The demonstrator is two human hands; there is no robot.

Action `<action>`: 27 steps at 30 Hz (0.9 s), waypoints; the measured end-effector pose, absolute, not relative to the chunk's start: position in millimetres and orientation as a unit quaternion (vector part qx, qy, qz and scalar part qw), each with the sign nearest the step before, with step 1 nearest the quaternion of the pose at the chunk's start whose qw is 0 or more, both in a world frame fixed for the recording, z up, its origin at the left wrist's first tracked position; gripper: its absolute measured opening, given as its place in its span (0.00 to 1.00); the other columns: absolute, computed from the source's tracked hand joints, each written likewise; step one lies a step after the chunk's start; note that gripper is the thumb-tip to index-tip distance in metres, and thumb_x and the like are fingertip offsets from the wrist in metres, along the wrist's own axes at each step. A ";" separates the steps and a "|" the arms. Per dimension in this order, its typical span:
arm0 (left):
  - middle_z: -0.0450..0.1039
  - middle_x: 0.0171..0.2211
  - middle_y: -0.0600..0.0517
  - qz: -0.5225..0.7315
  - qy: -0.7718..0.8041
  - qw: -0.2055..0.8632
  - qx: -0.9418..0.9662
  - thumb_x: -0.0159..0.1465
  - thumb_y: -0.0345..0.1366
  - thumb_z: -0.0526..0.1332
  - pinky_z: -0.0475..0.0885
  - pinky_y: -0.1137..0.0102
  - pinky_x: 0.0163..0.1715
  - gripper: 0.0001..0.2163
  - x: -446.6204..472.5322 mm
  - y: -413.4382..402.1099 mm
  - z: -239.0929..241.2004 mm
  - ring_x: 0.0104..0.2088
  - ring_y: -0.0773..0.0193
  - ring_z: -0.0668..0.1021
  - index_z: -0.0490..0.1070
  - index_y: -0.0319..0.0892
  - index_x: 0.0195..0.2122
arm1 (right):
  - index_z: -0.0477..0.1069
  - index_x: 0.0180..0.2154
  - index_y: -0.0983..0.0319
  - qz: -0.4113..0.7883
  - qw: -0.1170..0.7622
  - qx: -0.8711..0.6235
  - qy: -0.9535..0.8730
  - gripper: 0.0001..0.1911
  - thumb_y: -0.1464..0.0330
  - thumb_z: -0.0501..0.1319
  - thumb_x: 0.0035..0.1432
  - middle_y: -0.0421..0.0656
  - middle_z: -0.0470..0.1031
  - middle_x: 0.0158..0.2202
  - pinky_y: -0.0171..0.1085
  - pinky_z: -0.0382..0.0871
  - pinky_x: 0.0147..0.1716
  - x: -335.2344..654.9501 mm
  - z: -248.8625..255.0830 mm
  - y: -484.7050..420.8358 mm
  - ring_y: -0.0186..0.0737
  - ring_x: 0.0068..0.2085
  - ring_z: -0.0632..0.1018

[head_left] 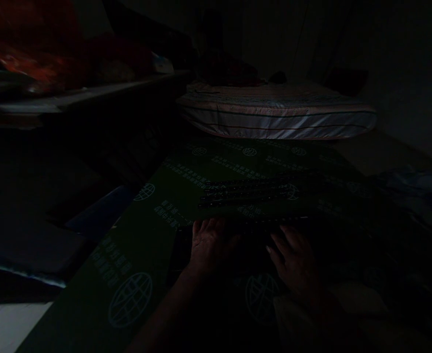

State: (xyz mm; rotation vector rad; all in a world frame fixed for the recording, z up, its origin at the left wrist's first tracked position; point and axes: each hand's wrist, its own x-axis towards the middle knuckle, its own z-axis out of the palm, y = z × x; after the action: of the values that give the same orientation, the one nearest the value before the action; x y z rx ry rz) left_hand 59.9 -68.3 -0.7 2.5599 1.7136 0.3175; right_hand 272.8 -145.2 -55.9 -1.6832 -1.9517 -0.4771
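Observation:
The light is very dim. A black, flat, long thing [251, 250] lies on a green printed board [186, 196]; its kind is lost in the dark, though a row of small pale marks runs along its far edge. My left hand [206, 242] rests on its left part, fingers stretched forward over the far edge and thumb pointing right. On the right part lies my right hand [293, 255], fingers apart and pointing up and left. Neither hand visibly grips anything. Just beyond are several thin black strips [241, 200] with small light dots, lying side by side.
A mattress with a striped cover [278, 120] stands beyond the board. At the left is a shelf [109, 90] with an orange bag [36, 54] on it. Below it lies a blue thing [98, 211]. Crumpled cloth [414, 191] shows dimly at the right.

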 end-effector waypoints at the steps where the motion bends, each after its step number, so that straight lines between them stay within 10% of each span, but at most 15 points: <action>1: 0.74 0.44 0.43 0.104 0.554 0.021 0.826 0.60 0.49 0.57 0.60 0.52 0.51 0.21 60.2 -68.4 -1.0 0.46 0.49 0.73 0.69 0.38 0.47 | 0.74 0.41 0.65 -0.174 0.256 -0.622 -0.719 0.17 0.62 0.52 0.62 0.56 0.69 0.50 0.52 0.67 0.45 272.7 -56.0 -145.2 0.54 0.50 0.69; 27: 0.74 0.45 0.41 0.125 0.535 -0.029 0.835 0.62 0.48 0.53 0.59 0.48 0.51 0.20 59.5 -67.5 -7.0 0.45 0.47 0.74 0.69 0.38 0.46 | 0.74 0.41 0.63 -0.179 0.273 -0.636 -0.699 0.15 0.64 0.52 0.62 0.53 0.69 0.51 0.51 0.67 0.47 267.6 -56.1 -142.0 0.52 0.51 0.69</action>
State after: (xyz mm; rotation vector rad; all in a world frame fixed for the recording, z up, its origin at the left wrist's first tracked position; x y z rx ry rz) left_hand 59.5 -67.5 -7.0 2.6736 1.7131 0.3992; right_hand 267.6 -142.0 -56.1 -1.7106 -1.8811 -0.4812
